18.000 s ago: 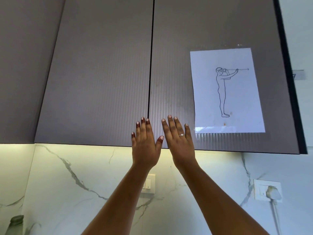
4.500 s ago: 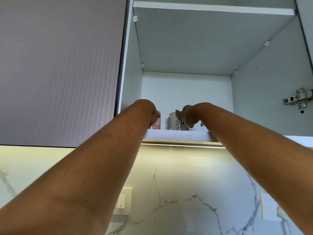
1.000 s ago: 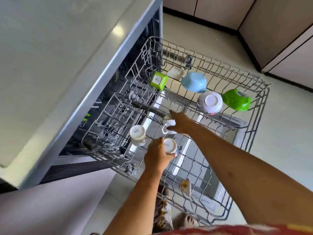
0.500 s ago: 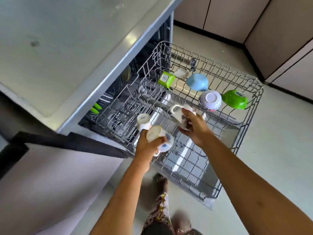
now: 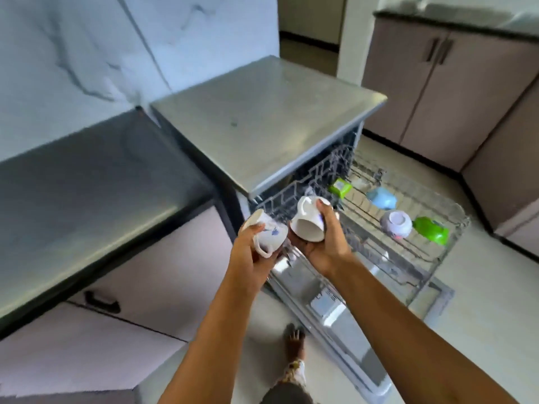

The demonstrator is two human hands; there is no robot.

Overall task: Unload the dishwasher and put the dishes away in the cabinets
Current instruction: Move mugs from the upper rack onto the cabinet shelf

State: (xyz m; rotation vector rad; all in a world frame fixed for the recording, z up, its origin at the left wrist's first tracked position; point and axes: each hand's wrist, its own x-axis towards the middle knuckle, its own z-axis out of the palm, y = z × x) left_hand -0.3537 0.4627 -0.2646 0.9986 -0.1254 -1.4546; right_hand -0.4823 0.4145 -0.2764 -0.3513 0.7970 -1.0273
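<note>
My left hand [image 5: 253, 252] grips a white cup with a blue flower print [image 5: 269, 232], tilted on its side. My right hand [image 5: 325, 239] holds a plain white cup [image 5: 307, 221], its mouth turned towards me. Both cups are lifted clear of the pulled-out wire rack [image 5: 408, 258] of the open dishwasher [image 5: 262, 126]. Still on the rack lie a green square tub [image 5: 339, 188], a blue bowl [image 5: 380, 198], a white and lilac bowl [image 5: 395, 224] and a green bowl [image 5: 430, 230].
A dark counter [image 5: 87, 185] with lilac drawer fronts [image 5: 151, 275] runs to the left under a marble wall. The lowered dishwasher door [image 5: 335, 322] juts out over the floor beside my foot [image 5: 294, 342]. Lilac floor cabinets [image 5: 437, 91] stand at the back right.
Both hands have lifted a cup each out of the rack and drawn them up towards me. My view has swung up and left, taking in the counter and wall.
</note>
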